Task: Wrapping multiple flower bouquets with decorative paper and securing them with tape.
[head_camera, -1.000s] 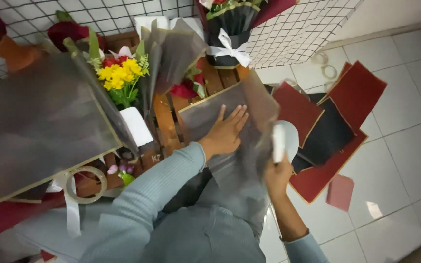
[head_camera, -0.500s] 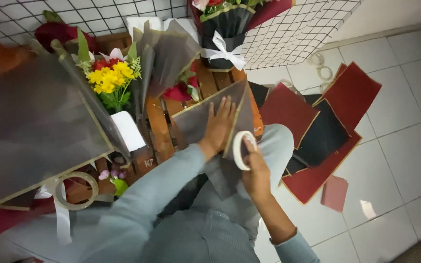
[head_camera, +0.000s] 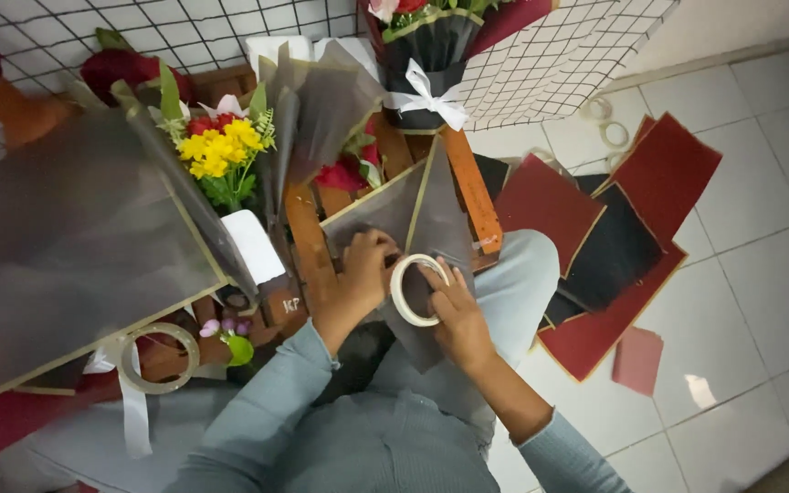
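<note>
Moved leftward since earlier: right hand, fingers curled gripping tape roll; left hand adjoining, fingers pinching grey wrapping sheet.

can't see my left hand fingertips behind the tape roll, and the top bouquet is cropped off.
</note>
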